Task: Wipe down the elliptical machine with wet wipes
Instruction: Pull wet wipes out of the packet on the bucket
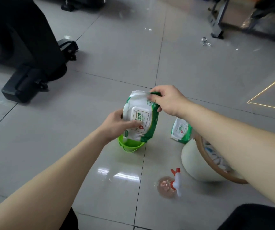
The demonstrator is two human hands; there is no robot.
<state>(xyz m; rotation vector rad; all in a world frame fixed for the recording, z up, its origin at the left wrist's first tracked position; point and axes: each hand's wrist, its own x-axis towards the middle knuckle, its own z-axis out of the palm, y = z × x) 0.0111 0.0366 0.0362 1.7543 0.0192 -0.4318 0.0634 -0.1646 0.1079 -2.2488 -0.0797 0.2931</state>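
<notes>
A green and white pack of wet wipes (141, 112) is held upright over the floor in the middle of the head view. My left hand (117, 125) grips its lower left side, thumb lying across the white lid. My right hand (168, 100) pinches the pack's top right edge. The lid looks closed. The black base of the elliptical machine (29, 63) stands at the far left, apart from both hands.
A small green bucket (130, 145) sits on the tiled floor right under the pack. A second wipes pack (180, 130) lies to the right. A cream bin (198, 161) with a wooden rim and a spray bottle (170, 185) stand nearer me. Metal frames (218, 22) stand at the far right.
</notes>
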